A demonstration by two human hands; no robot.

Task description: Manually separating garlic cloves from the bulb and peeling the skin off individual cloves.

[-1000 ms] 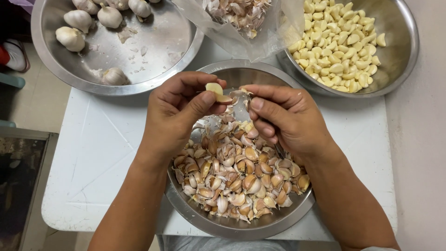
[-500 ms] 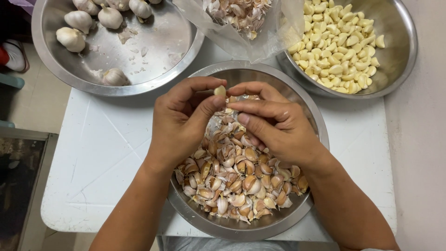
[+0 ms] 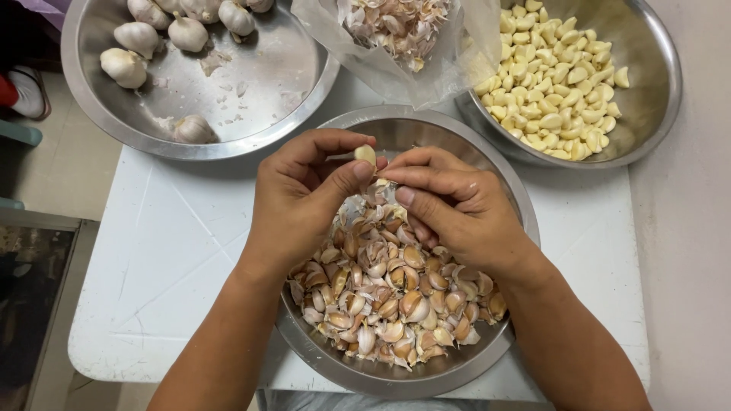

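While both hands huddle closer now, the left hand [image 3: 304,198] pinches a garlic clove [image 3: 365,154] — the right hand [image 3: 449,205] picks its skin.

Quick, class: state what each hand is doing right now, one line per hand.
Left hand: closed, pinching a garlic clove between thumb and fingers.
Right hand: fingers closed, fingertips at the same clove; grip cannot be told.

Both forearms are bare from the elbow down, with no sleeves, watch, rings or gloves. The left hand [image 3: 304,202] and right hand [image 3: 457,209] have short, plain fingernails.
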